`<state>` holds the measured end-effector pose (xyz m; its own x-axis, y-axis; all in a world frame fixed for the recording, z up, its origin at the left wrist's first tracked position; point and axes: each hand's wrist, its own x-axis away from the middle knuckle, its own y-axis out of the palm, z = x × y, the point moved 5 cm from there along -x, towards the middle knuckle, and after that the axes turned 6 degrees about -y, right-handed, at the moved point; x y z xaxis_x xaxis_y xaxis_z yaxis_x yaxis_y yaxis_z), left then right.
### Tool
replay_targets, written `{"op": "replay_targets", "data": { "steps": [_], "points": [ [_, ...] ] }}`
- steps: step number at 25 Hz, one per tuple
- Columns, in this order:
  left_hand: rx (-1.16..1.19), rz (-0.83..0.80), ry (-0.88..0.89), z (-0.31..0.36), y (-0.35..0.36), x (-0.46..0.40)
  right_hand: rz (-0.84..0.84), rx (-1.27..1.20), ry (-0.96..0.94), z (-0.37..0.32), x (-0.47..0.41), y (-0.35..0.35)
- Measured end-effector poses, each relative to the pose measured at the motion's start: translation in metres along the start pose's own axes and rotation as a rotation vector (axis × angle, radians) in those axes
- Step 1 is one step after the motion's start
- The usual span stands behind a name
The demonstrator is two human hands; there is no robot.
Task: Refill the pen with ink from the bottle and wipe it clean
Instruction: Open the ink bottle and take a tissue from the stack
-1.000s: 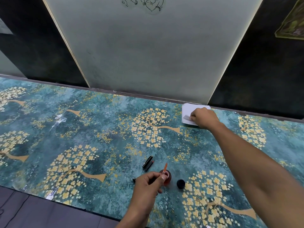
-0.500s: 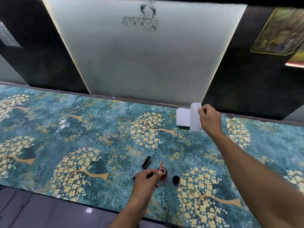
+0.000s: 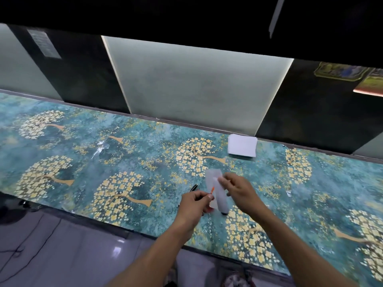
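Note:
My left hand (image 3: 193, 206) pinches a thin orange pen refill (image 3: 211, 189) that points up and away from me. My right hand (image 3: 238, 188) pinches a sheet of white tissue (image 3: 216, 188), blurred with motion, which hangs just right of the refill tip. The tissue and my left hand cover the ink bottle; only a bit of red (image 3: 209, 210) shows under the paper. A black bottle cap (image 3: 223, 213) peeks out below the tissue. A black pen part (image 3: 193, 187) lies on the table just beyond my left hand.
A stack of white tissues (image 3: 242, 148) lies at the back edge of the teal, gold-flowered table (image 3: 124, 162), against the wall panels. The table's near edge runs just under my forearms. Cables (image 3: 24, 255) lie on the grey floor at lower left.
My right hand lifted one tissue off the stack at the back and carried it toward me, down to the refill. My left hand kept its hold on the refill over the bottle.

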<state>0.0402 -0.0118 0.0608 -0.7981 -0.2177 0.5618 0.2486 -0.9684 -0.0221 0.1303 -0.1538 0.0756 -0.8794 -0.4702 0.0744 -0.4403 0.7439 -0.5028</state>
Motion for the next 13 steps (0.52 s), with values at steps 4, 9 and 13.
{"op": "replay_targets", "data": {
  "steps": [4, 9, 13],
  "points": [
    [-0.057, -0.024, 0.049, -0.004, -0.006, 0.01, -0.148, -0.263, 0.108, -0.005, 0.022, 0.021],
    [-0.139, -0.074, 0.131, -0.005, -0.006, 0.023, -0.045, -0.432, 0.151, -0.01, 0.033, 0.026],
    [-0.195, -0.057, 0.173, -0.002, 0.0, 0.03, 0.071, -0.514, 0.256, -0.001, 0.038, 0.029]
  ]
}}
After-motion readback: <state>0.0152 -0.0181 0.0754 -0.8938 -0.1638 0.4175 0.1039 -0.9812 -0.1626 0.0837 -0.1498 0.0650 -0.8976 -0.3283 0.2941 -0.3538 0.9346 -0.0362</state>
